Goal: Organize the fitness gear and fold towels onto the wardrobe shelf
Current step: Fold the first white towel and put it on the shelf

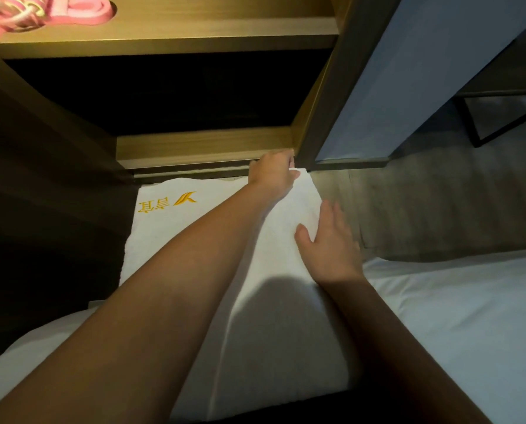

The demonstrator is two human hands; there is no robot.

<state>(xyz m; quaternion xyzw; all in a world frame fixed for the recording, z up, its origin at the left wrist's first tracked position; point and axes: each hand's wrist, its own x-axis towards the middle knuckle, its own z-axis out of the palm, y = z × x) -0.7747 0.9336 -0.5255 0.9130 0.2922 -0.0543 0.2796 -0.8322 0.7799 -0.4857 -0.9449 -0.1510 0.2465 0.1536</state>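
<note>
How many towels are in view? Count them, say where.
1: the white towel, spread from the bed to the wardrobe, left hand gripping its far corner, right hand flat on it. Others may be hidden.

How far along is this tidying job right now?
Done, it seems: pink fitness gear already lies on the wardrobe shelf. In hand: the white towel with gold embroidery is spread flat, the left hand gripping its far corner and the right hand pressing flat on it. Left: folding the towel and putting it on the shelf.
</note>
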